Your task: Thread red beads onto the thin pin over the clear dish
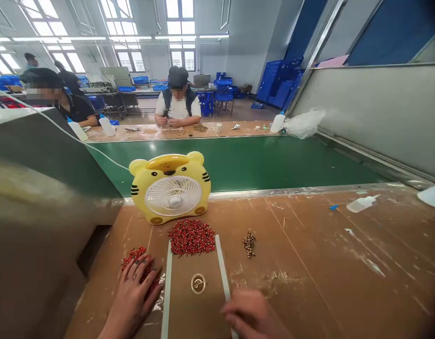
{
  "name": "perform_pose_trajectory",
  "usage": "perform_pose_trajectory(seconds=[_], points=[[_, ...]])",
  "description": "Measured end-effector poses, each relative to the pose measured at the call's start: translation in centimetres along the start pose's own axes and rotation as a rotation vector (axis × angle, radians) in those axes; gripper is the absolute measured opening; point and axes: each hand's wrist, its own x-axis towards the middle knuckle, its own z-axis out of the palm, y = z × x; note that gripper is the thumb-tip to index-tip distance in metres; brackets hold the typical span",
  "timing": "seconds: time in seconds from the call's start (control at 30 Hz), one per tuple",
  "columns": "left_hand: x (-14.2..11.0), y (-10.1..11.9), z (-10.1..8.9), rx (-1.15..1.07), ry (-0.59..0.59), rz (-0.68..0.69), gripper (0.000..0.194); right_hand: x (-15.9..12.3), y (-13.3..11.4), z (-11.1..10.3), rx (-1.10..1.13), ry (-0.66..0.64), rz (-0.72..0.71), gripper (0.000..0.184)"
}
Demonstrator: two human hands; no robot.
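Observation:
My left hand lies with fingers spread on a small pile of red pieces at the left, partly covering it. Slightly blurred, my right hand is curled by the lower right strip of light tape; whatever it may hold is hidden. Between the two tape strips sits a small round dish with a tiny curved piece inside. A larger heap of small red pieces with dark and pale ends covers the far end of the strips. To its right is a little pile of brownish metallic beads.
A yellow animal-faced fan stands behind the red heap, its white cord running left. A grey metal housing borders the left. A squeeze bottle lies at right. Beyond the green belt, a person sits working.

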Motion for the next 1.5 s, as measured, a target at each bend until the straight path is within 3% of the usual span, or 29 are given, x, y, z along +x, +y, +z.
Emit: perform_pose_trajectory(seconds=[0.1, 0.27, 0.4, 0.67, 0.73, 0.8, 0.87, 0.93, 1.0, 1.1, 1.27, 1.37, 1.5], points=[[0.4, 0.1, 0.5, -0.076, 0.029, 0.057, 0.021, 2.2, 2.9, -0.8, 0.181, 0.113, 0.112, 0.039], [1.9, 0.7, -0.5, -0.134, 0.04, 0.033, 0.022, 5.8, 4.9, -0.2, 0.343, -0.009, 0.02, 0.032], [3.3, 1.0, -2.1, -0.233, 0.043, 0.031, 0.022, 6.1, 5.8, 1.4, 0.428, -0.016, 0.053, 0.031], [3.3, 0.5, -3.1, -0.447, 0.024, -0.197, 0.017, 5.8, 6.3, 3.0, 0.446, -0.124, 0.015, 0.032], [3.7, 0.7, -3.5, -0.564, -0.003, -0.29, 0.015, 6.0, 6.0, 3.2, 0.437, -0.109, -0.017, 0.029], [4.5, 1.3, -4.0, -0.732, -0.052, -0.466, 0.011, 6.2, 5.6, 3.2, 0.405, -0.088, -0.058, 0.025], [5.7, 2.2, -4.5, -0.97, -0.109, -0.687, 0.009, 6.4, 5.1, 3.2, 0.351, -0.065, -0.106, 0.023], [7.1, 3.1, -4.5, -1.273, -0.172, -0.821, 0.016, 6.7, 4.6, 3.2, 0.279, -0.033, -0.146, 0.024], [8.5, 3.8, -4.1, -1.561, -0.198, -0.862, 0.022, 6.9, 4.2, 3.2, 0.204, 0.006, -0.17, 0.024], [9.7, 4.5, -2.9, -1.817, -0.235, -0.854, 0.025, 7.4, 3.7, 3.2, 0.16, -0.007, -0.171, 0.022], [9.4, 4.9, -1.0, -2.0, -0.238, -0.838, 0.024, 7.9, 3.7, 3.2, 0.137, -0.048, -0.165, 0.024], [8.8, 5.1, -0.7, -2.098, -0.203, -0.86, 0.02, 7.8, 4.0, 3.4, 0.139, 0.006, -0.171, 0.028], [8.5, 5.3, -0.8, -2.15, -0.172, -0.907, 0.015, 7.3, 4.4, 3.4, 0.156, -0.039, -0.2, 0.025]])
